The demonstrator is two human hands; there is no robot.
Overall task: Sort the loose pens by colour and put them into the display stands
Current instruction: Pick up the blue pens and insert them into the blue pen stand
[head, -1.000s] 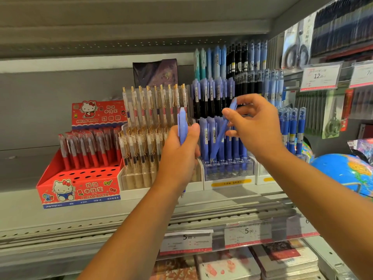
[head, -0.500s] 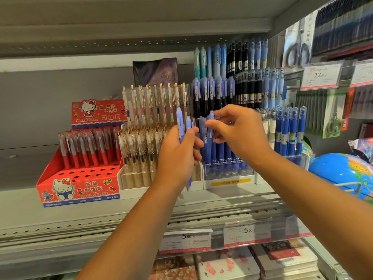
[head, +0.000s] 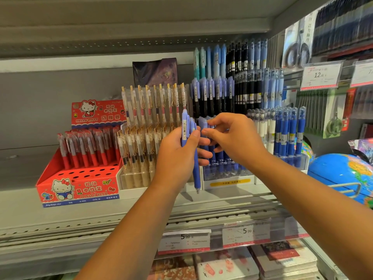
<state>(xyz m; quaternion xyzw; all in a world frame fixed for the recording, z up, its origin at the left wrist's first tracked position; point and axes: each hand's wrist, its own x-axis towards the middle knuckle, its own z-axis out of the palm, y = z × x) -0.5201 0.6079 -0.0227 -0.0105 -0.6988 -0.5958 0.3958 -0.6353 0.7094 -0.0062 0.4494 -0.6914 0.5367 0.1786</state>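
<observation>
Your left hand (head: 177, 158) grips the periwinkle pens (head: 188, 136) at frame centre; your right hand (head: 237, 138) curls just beside them, whether holding one I cannot tell; tugging one out may loosen the bundle and drop pens short of the clear stand (head: 228, 175) behind.

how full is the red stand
Partly full: the red stand has red pens in its back rows, while its front holes sit empty.

periwinkle pens (head: 188, 138), red cartoon-cat box (head: 80, 188), blue globe (head: 341, 174)
</observation>
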